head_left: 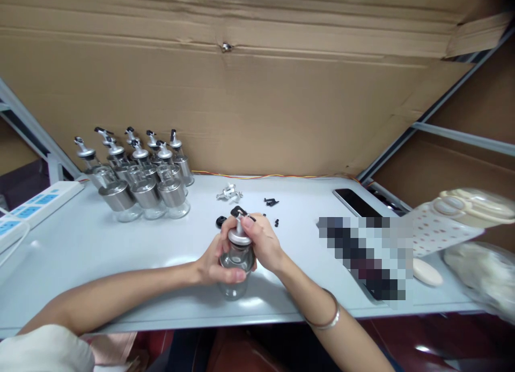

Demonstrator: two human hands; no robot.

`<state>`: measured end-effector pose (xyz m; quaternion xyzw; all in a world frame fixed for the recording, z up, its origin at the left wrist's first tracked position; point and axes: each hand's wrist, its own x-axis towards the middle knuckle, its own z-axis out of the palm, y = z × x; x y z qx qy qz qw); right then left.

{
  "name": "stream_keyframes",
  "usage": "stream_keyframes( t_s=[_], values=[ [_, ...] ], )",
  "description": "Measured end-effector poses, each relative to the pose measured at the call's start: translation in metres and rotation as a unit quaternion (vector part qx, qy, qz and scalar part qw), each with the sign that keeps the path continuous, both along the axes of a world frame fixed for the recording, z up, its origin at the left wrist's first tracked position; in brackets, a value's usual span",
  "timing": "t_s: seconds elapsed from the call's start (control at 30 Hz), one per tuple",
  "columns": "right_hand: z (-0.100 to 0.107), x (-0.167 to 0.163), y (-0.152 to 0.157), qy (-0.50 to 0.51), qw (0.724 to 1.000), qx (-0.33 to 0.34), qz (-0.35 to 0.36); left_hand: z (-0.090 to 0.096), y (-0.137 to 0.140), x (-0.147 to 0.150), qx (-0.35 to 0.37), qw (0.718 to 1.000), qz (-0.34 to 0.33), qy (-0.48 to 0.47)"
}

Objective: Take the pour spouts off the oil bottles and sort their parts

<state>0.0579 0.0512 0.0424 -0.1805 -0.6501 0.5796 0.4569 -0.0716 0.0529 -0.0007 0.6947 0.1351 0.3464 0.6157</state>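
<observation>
Near the table's front edge stands a glass oil bottle (233, 290) with a metal band and a silver pour spout (240, 236) in its neck. My left hand (213, 262) is wrapped round the bottle's body, its thumb across the front. From the right, my right hand (263, 243) grips the spout at the top, thumb and fingers by its black flip cap (238, 211). Behind the hands lie white plastic pieces (229, 193), small black parts (271, 202) and a round black piece (220, 222).
Several similar bottles (148, 195) stand at the back left, beside a white power strip (40, 206). On the right are a phone (358, 203), a cream patterned bottle (438, 227), a pale oval object (428, 272) and a plastic bag (483, 275). Cardboard (257, 104) walls the back.
</observation>
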Motion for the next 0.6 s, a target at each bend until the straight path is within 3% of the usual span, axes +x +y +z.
stream_keyframes(
  t_s=[0.07,0.13,0.23,0.33,0.43,0.6],
  values=[
    [-0.001,-0.001,-0.002,0.012,1.0,0.007,-0.02,0.002,0.0,0.0,-0.005,1.0,-0.003,0.002],
    [-0.003,-0.002,-0.004,0.023,0.992,0.086,-0.092,0.002,0.002,0.001,0.026,0.999,0.024,-0.033],
    [-0.01,-0.004,-0.006,0.035,0.959,0.218,-0.179,-0.001,0.005,0.003,0.094,0.988,0.07,-0.096],
    [-0.015,-0.004,-0.006,0.069,0.936,0.271,-0.213,-0.001,0.006,0.005,0.117,0.986,0.063,-0.104],
    [-0.016,-0.003,-0.006,0.078,0.946,0.239,-0.207,-0.002,0.004,0.006,0.084,0.989,0.064,-0.104],
    [-0.006,-0.002,-0.005,0.049,0.994,0.044,-0.093,-0.009,0.0,0.004,0.017,0.997,0.041,-0.068]
  ],
)
